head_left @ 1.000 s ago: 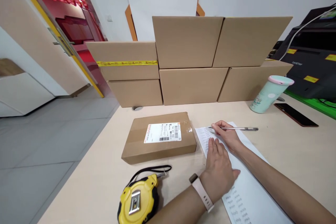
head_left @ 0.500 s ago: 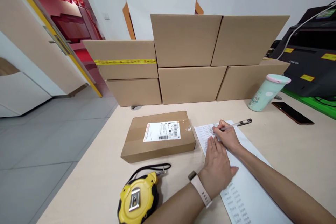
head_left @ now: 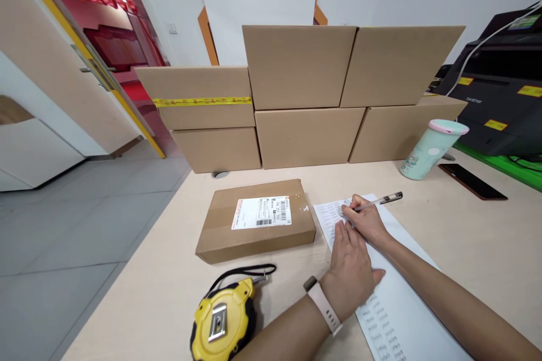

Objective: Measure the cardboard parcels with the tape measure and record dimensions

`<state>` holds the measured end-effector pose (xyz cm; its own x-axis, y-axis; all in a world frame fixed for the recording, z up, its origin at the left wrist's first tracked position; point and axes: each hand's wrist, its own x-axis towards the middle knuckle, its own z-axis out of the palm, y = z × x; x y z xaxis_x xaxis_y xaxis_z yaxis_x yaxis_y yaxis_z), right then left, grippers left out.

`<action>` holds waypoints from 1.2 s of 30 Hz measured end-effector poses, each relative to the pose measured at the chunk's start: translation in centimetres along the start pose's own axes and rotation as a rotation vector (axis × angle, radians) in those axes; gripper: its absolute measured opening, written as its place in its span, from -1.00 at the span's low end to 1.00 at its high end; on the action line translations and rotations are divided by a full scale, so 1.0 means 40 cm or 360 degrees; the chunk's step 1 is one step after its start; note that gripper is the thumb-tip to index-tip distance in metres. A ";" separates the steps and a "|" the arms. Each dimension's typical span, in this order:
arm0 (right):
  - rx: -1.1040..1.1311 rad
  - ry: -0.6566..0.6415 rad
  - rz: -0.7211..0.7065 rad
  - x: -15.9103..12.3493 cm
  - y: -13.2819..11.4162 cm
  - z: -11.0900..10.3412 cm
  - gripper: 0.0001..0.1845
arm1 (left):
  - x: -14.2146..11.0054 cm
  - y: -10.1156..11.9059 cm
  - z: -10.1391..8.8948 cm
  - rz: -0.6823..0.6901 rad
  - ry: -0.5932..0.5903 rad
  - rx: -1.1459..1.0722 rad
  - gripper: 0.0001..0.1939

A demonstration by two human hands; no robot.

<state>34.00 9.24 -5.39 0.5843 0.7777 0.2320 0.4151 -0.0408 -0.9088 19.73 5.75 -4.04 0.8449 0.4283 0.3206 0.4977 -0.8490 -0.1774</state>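
A white sheet of paper (head_left: 417, 316) with columns of handwriting lies slanted on the desk. My right hand (head_left: 367, 220) grips a pen (head_left: 387, 198), its tip down on the written lines near the sheet's far left corner. Flat on the paper, just nearer to me, rests my left hand (head_left: 351, 268), fingers stretched out and thumb apart, a pale watch band on its wrist. To the left is a flat cardboard parcel (head_left: 220, 220) with a white shipping label (head_left: 261, 212). A yellow tape measure (head_left: 232, 316) with a black strap lies by my left forearm.
Several cardboard boxes (head_left: 311, 138) are stacked along the desk's back, one with yellow tape. A mint tumbler (head_left: 432, 149) and a dark phone (head_left: 472, 181) are at right, near a black printer (head_left: 503, 107). The desk's left edge borders a tiled floor (head_left: 84, 231).
The pen's upper end has shifted slightly left as my right hand moves a little over the paper. My left hand stays in place.
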 end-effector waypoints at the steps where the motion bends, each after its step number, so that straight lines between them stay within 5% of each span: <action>1: -0.0001 0.0000 -0.0002 0.000 -0.001 0.000 -0.68 | -0.001 0.000 0.000 -0.0009 0.0003 0.0005 -0.19; 36: -0.0030 0.0024 0.0019 0.002 0.004 0.002 -0.73 | 0.000 0.008 0.010 -0.0031 -0.0015 -0.0039 -0.18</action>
<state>34.07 9.32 -5.56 0.5994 0.7677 0.2266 0.4211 -0.0617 -0.9049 19.98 5.59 -4.47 0.8370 0.4474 0.3150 0.5090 -0.8479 -0.1482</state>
